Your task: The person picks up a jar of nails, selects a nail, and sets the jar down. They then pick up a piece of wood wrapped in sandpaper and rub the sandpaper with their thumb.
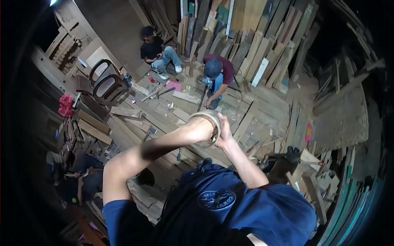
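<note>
In front of my chest my left hand (202, 129) is at a clear, rounded, jar-like thing (214, 119) with a pale see-through rim. The thing wraps around the end of my left arm, and brownish material shows at its right side. The left fingers are hidden there. My right hand (224, 130) grips the same thing from the right, thumb up along its edge. I cannot tell exactly what kind of thing it is.
Ahead, a person in maroon (221, 67) bends over a tool on the plank-strewn floor (242, 119). Another person (158, 53) sits behind. Boards (250, 49) lean along the back wall. A chair (107, 82) stands left; a third person (84, 176) is lower left.
</note>
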Available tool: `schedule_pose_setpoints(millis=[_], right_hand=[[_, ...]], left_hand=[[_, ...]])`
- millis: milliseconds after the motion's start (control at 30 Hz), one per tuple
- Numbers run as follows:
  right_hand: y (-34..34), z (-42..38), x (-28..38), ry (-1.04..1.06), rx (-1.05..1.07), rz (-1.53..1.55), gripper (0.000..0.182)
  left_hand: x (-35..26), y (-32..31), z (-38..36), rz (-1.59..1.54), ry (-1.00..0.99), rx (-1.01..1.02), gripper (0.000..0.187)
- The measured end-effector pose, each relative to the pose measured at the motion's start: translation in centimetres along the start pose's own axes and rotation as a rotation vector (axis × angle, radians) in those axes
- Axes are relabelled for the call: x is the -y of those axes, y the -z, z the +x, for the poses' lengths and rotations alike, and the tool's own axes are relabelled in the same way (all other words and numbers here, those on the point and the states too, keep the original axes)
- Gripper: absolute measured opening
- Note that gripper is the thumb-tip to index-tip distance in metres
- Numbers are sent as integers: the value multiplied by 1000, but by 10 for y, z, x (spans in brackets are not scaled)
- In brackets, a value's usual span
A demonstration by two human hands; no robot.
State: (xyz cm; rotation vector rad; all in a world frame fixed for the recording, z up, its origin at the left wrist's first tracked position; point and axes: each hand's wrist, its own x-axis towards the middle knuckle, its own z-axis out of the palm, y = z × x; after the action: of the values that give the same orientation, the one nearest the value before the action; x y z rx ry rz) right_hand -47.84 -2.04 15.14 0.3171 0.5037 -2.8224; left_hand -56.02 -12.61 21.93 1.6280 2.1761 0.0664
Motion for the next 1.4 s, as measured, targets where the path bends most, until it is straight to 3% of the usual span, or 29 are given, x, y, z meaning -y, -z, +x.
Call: schedule_pose_setpoints(millis=[67,100,200,233,400,500,567,600,700,800,933,967,1067,1100,1200,1233,1333,1400], right_hand=[[19,7,-7,-26,-18,54,66],[26,14,-8,-19,-33,82,65],[9,6,-16,-37,-166,-1,63],[24,16,-22,-40,-41,70,64],[53,14,-30,-66,-173,-29,66],[84,20,-39,-86,-189,22,65],[100,25,-42,-103,-212,-42,65],[110,29,-45,-111,-224,-63,64],[125,31,-54,-191,-263,-48,72],[131,29,-62,-256,-222,-33,76],[120,21,-65,-324,-206,-51,81],[108,16,-63,-340,-219,-28,82],[121,15,-61,-363,-201,-48,81],[112,12,-57,-383,-221,-93,74],[129,11,-52,-362,-207,-158,70],[132,8,-51,-371,-239,-116,64],[172,8,-59,-349,-274,-124,70],[173,-3,-57,-351,-278,-115,65]], left_hand=[[-11,14,8,153,87,168,22],[-10,10,6,150,114,161,22],[2,-18,0,-57,138,-54,22],[4,-28,-4,-113,148,-111,22],[18,-73,3,-238,273,-250,22],[40,-135,44,69,295,-84,19],[31,-126,29,248,227,-50,18],[32,-123,4,-227,302,-294,19],[24,-143,1,-383,332,-432,17],[20,-137,-5,-264,366,-264,20],[1,-122,-5,-579,636,-210,24],[14,-154,9,-570,641,-257,24],[15,-173,22,-288,630,-114,24],[17,-184,16,-797,718,-381,24],[8,-201,9,-697,644,-467,26],[-2,-185,5,-856,712,-315,36],[31,-290,40,-734,496,-496,26],[22,-284,42,-371,364,-365,24]])
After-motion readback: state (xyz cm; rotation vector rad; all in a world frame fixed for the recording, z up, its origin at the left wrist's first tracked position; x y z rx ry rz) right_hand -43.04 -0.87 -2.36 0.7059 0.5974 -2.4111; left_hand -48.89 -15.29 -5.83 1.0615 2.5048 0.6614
